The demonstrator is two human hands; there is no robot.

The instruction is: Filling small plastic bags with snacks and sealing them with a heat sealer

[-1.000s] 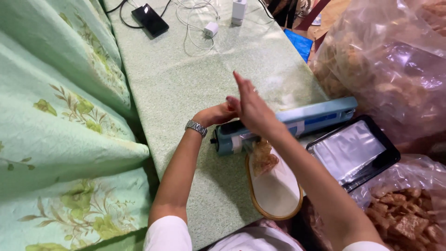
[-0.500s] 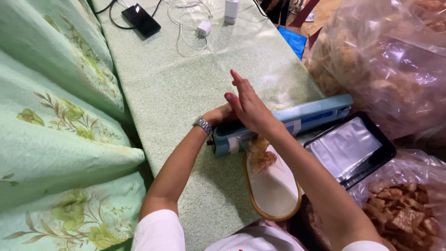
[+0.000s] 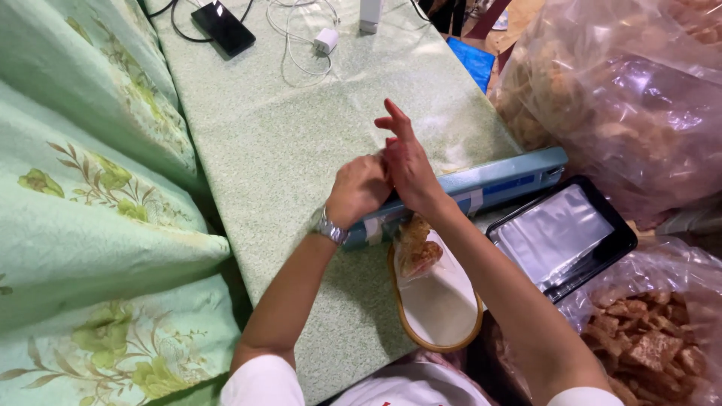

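- The left hand, a metal watch at its wrist, is curled with knuckles up on the near end of the blue sealer; whether its fingers clamp anything beneath I cannot tell.
- The right hand rests against the left, heel on the sealer bar, forefinger lifted and pointing away, the other fingers loosely bent; it pinches nothing that shows.
- A small clear bag of brown fried snack hangs out from under the sealer bar toward the person, its mouth caught in the bar, its body lying on the pale oval tray with the tan rim.
- Judged by its look, the bag is light, thin and slippery, and the pieces inside brittle. It would be best held by the film near the mouth, at both corners, not squeezed round the filling.
- The sealer looks rigid and weighty enough to stay put under the hands.
- The worktop has a green speckled cover. To the right lie a black tray of flat clear bags and large sacks of the same snack; at the far end, a phone and a white charger with cable.
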